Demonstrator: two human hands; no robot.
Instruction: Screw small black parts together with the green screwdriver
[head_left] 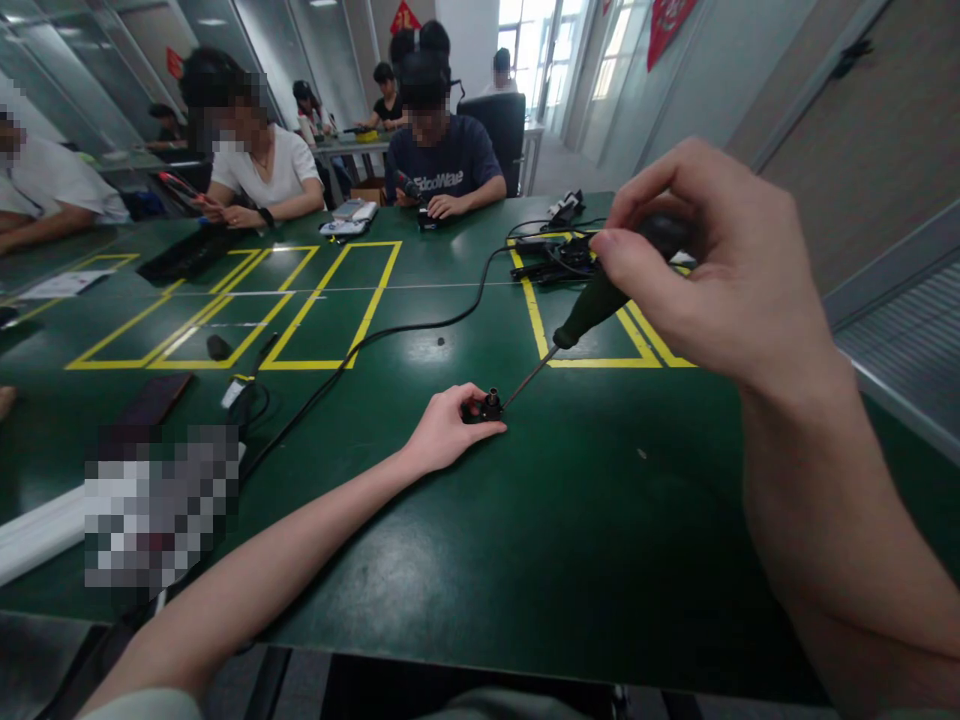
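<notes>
Between the thumb and fingers of my left hand [448, 428] is a small black part [491, 405] with a short round metal-like post standing up from it. The hand rests at the green table top, and its fingers cover much of the part. My right hand [709, 260] is closed around the dark green handle of a screwdriver [592, 308]. The screwdriver slants down to the left, its thin shaft reaching the right side of the black part. Whether the tip touches a screw there is too small to tell.
A black cable [420, 328] runs across the green table [600, 560]. Black parts [551, 258] lie at the back right, inside yellow tape outlines. A dark phone-like slab [154, 405] lies at left. Across the table, people [442, 150] handle other items.
</notes>
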